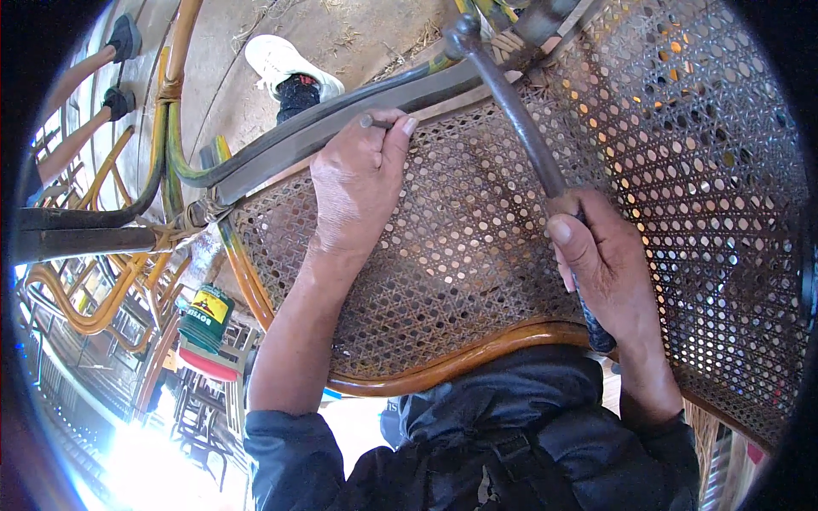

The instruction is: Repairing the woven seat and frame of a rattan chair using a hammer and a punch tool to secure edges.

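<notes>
My left hand [354,187] is closed around a short metal punch [373,122], whose flat round end sticks out above the thumb and finger. It rests at the far edge of a woven cane panel [460,221], over a long dark strip [281,152] along the rattan frame. The punch's lower tip is hidden by the hand. In my right hand [605,255] is a hammer [520,111], gripped low on its dark handle. Its head is raised at the upper middle, apart from the punch. A glossy brown rattan rail [460,359] curves along the panel's near edge, against my body.
A second cane panel [716,170] rises at the right. Rattan poles bound with wrapping [170,89] stand at the left. Beyond them are a green can [205,317] on a red-topped stool [207,364], and chair frames. A white shoe [285,64] and another person's legs [81,81] show beyond.
</notes>
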{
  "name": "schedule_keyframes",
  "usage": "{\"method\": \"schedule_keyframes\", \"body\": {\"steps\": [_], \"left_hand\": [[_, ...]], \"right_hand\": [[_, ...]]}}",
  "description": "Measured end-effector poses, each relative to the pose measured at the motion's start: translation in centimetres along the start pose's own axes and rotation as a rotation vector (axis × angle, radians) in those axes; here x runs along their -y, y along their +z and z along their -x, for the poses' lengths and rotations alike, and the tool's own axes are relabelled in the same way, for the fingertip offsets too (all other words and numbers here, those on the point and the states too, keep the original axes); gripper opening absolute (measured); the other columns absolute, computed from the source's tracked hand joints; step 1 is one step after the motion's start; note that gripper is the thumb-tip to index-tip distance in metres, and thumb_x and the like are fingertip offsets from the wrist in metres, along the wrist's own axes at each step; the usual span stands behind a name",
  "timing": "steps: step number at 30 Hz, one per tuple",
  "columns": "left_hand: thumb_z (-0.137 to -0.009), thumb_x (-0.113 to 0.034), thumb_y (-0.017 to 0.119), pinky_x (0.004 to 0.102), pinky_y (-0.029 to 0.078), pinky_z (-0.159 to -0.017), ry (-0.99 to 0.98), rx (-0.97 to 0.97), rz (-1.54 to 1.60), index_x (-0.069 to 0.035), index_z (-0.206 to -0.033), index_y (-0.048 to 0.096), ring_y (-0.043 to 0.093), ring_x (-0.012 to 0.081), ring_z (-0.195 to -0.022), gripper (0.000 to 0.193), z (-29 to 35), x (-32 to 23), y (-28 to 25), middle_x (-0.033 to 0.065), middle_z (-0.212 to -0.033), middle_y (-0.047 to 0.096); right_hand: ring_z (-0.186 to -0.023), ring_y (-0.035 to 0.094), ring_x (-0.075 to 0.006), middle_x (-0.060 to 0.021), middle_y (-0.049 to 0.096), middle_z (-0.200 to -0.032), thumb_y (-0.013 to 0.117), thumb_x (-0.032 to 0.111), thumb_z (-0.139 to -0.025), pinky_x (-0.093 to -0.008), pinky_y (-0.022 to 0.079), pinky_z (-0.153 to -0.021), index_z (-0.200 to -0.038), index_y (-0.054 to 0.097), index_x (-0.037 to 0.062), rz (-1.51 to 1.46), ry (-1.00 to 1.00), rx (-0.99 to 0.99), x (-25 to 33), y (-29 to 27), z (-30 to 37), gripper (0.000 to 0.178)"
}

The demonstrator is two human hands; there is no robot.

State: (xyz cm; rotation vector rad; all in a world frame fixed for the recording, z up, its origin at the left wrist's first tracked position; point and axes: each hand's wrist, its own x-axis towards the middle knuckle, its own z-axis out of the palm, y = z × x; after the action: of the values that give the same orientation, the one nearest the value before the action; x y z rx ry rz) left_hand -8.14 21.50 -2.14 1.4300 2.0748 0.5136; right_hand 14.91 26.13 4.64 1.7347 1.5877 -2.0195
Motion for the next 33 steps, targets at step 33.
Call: {"method": "schedule_keyframes", "body": {"steps": [33], "left_hand": [[-0.086,-0.020,0.058,0.0424,0.049,-0.063,0.033,0.103,-0.208,-0.004,-0.086,0.062,0.061,0.0357,-0.072,0.017,-0.9,-1.2,-0.2,0.0172,-0.077,0.061]], "right_hand": [[-0.065,0.060,-0.0386,-0.0201,0.058,-0.070,0.056,0.031,-0.090,-0.0445,0.047,-0.055,-0.096,0.052,0.0012,0.351,-0.181,0.069,1.8,-0.1,1.9,0.031]]}}
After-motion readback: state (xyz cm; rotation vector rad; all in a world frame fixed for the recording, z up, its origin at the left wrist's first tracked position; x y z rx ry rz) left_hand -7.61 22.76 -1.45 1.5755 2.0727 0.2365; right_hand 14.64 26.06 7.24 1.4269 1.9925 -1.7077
